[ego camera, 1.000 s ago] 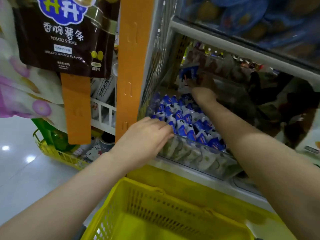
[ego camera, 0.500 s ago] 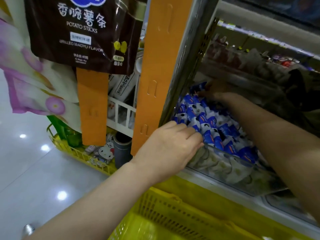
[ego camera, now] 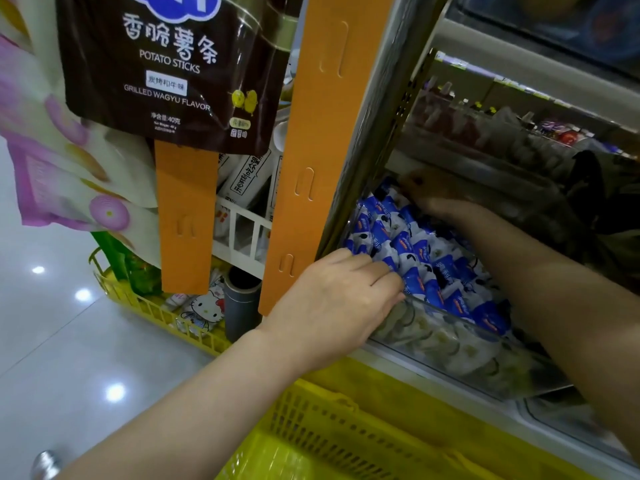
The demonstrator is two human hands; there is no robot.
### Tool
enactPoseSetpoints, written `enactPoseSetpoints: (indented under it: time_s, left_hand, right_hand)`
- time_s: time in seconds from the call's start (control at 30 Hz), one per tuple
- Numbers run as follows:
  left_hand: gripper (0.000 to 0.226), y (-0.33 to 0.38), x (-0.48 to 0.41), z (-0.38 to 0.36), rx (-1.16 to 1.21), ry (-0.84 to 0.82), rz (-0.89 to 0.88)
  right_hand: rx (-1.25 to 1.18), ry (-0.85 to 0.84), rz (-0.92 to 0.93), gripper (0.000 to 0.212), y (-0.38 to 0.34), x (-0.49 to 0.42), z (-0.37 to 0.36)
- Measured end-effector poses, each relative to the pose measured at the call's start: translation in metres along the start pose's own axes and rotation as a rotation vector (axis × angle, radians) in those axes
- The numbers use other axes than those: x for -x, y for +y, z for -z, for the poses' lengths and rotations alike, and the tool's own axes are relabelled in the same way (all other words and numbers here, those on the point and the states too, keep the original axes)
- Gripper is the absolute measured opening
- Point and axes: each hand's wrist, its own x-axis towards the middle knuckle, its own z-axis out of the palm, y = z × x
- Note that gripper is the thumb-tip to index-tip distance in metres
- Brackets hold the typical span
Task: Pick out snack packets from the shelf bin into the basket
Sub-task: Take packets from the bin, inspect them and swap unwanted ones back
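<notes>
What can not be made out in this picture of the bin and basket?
Head view, right hand: shadow deep in the bin dims its fingers; any grip unclear.
Head view, left hand: finger ends buried among the packets.
Head view, basket: inside cut off by bottom edge.

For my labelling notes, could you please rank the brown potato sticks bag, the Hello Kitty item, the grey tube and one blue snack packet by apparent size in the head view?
Brown potato sticks bag, though it hangs nearest the camera.
Grey tube and Hello Kitty item: alike, unranked.
Blue snack packet, smallest.
</notes>
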Motion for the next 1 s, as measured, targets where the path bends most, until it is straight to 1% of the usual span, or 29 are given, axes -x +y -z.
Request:
enactPoseSetpoints:
  time_s: [0.07, 0.1, 0.13, 0.27, 0.33, 0.43, 0.5, 0.57, 0.63, 0.7, 0.77, 0.8, 0.83, 0.93, 1.0]
  left_hand:
    - [0.031, -0.001, 0.0, 0.0, 0.001, -0.006, -0.004]
    - [0.031, -0.001, 0.0, 0.0, 0.004, -0.009, -0.005]
    - [0.031, -0.001, 0.0, 0.0, 0.006, -0.012, -0.007]
    - [0.033, -0.001, 0.0, 0.0, 0.003, -0.018, -0.006]
    - [0.034, 0.0, 0.0, 0.0, 0.006, -0.013, -0.003]
    - [0.033, -0.001, 0.0, 0.0, 0.007, -0.006, -0.009]
    - [0.032, -0.001, 0.0, 0.0, -0.003, 0.004, -0.014]
    - [0.03, -0.001, 0.0, -0.001, -0.01, 0.017, -0.016]
    - [0.03, -0.002, 0.0, -0.003, -0.019, 0.033, -0.017]
    - [0.028, -0.002, 0.001, -0.005, -0.023, 0.046, -0.022]
    - [0.029, -0.001, 0.002, -0.005, -0.02, 0.033, -0.014]
    - [0.029, 0.0, 0.003, -0.005, -0.012, 0.021, -0.002]
    - [0.03, 0.002, 0.003, -0.003, 0.0, 0.004, 0.013]
    - [0.03, 0.008, 0.003, 0.003, 0.043, -0.072, 0.061]
    - [0.024, 0.016, 0.005, 0.005, 0.141, -0.066, 0.115]
  right_hand:
    - [-0.028, 0.16, -0.006, 0.034, 0.006, 0.001, 0.007]
    - [-0.006, 0.218, -0.014, 0.034, 0.01, 0.002, 0.01]
    - [0.014, 0.238, -0.019, 0.034, 0.014, 0.004, 0.013]
    - [0.059, 0.136, -0.049, 0.031, 0.023, 0.002, 0.012]
    - [0.071, 0.107, -0.075, 0.027, 0.022, -0.006, 0.007]
    - [0.113, 0.049, -0.113, 0.028, 0.022, -0.019, 0.0]
    - [0.119, 0.03, -0.118, 0.023, 0.025, -0.024, -0.002]
    - [0.086, 0.055, -0.11, 0.019, 0.028, -0.025, -0.003]
    - [0.033, 0.117, -0.098, 0.015, 0.029, -0.023, -0.004]
    - [-0.022, 0.275, -0.088, 0.025, 0.027, -0.016, -0.002]
    - [-0.103, 0.493, -0.037, 0.028, 0.019, -0.002, 0.007]
    - [-0.14, 0.57, 0.02, 0.027, 0.013, 0.008, 0.014]
    - [-0.165, 0.608, 0.079, 0.026, 0.006, 0.019, 0.021]
    - [-0.248, 0.594, 0.24, 0.023, -0.015, 0.061, 0.038]
    - [-0.282, 0.564, 0.306, 0.018, -0.027, 0.098, 0.044]
